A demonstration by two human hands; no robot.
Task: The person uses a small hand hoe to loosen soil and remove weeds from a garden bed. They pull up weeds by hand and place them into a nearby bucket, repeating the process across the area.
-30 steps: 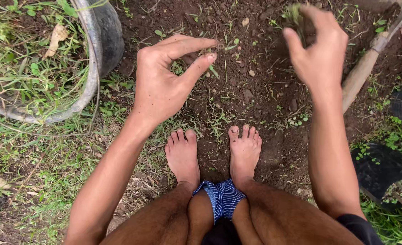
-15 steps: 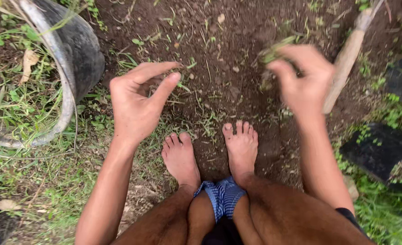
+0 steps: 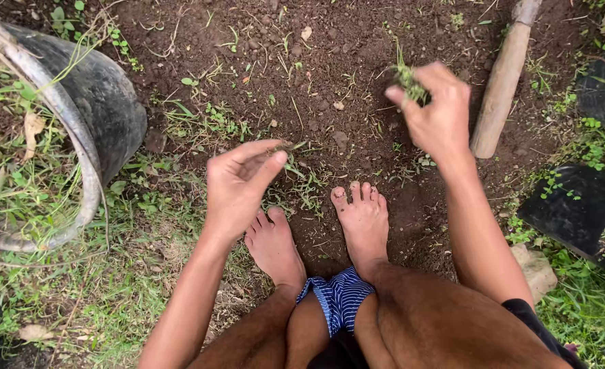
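The right hand (image 3: 436, 113) has its fingers bunched around a small tuft of pulled weeds (image 3: 406, 76), green blades and thin roots sticking up out of the pinch, held above the dark soil (image 3: 330, 61). The left hand (image 3: 237, 184) is lower and nearer the body, its fingers (image 3: 251, 150) long and close together with the thumb tip brought up toward them; whether anything is caught in that narrow pinch I cannot tell, though a few thin blades of grass (image 3: 296, 160) lie right at the fingertips. Small green sprouts (image 3: 210, 119) dot the bare earth beyond the left hand. Below the hands, two bare feet stand flat on the ground, the left foot (image 3: 274, 246) just under the left wrist and the right foot (image 3: 363, 222) beside it, toes pointing away from the body. Bent knees and a bit of blue striped cloth (image 3: 340, 301) fill the bottom edge. Just beside the right hand, on its outer side, a wooden handle (image 3: 501, 82) lies slanted across the soil. Farther right, a piece of black plastic (image 3: 576, 208) rests among low grass. On the far left, a black tub (image 3: 104, 102) with a pale rim sits tilted, holding grass and a dry leaf, well apart from the left hand.
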